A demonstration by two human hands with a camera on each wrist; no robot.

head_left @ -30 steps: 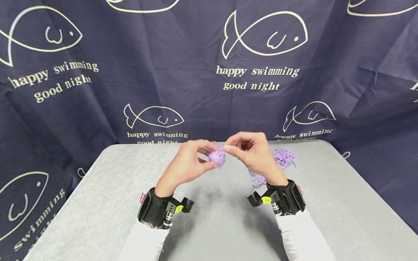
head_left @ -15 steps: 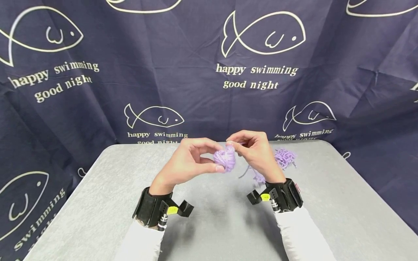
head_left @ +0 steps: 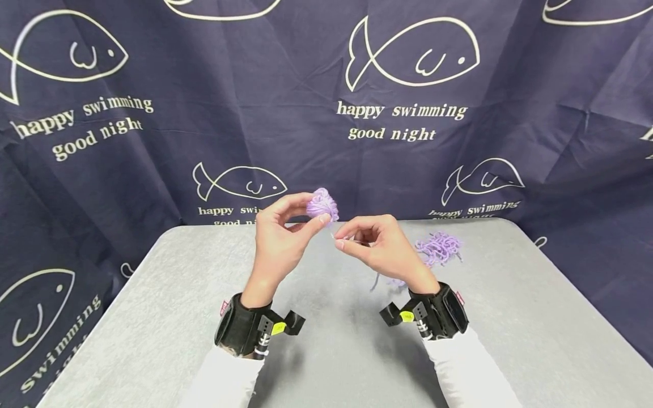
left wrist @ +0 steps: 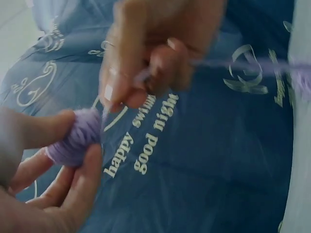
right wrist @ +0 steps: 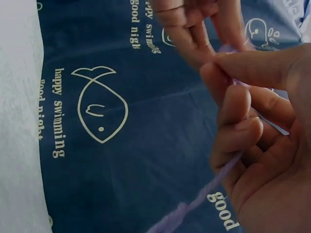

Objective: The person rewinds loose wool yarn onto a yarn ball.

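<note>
Head view, read from left to right. The left hand [head_left: 278, 241] is raised above the grey table [head_left: 153, 317], its thumb and fingertips curled round a small ball of lilac yarn [head_left: 322, 205] held at the level of the table's far edge (in the left wrist view the ball [left wrist: 77, 137] sits between thumb and fingers). Just right of the ball and lower, the right hand [head_left: 380, 249] pinches a lilac strand [head_left: 377, 279] between thumb and forefinger, the remaining fingers curled; the strand [right wrist: 204, 194] runs through the curled fingers and hangs below the hand. Farther right, a loose heap of lilac yarn [head_left: 439, 247] lies on the table near its far edge, apart from both hands. Each wrist bears a black camera cuff. Behind the table hangs a navy cloth [head_left: 102, 170] printed with fish outlines.
</note>
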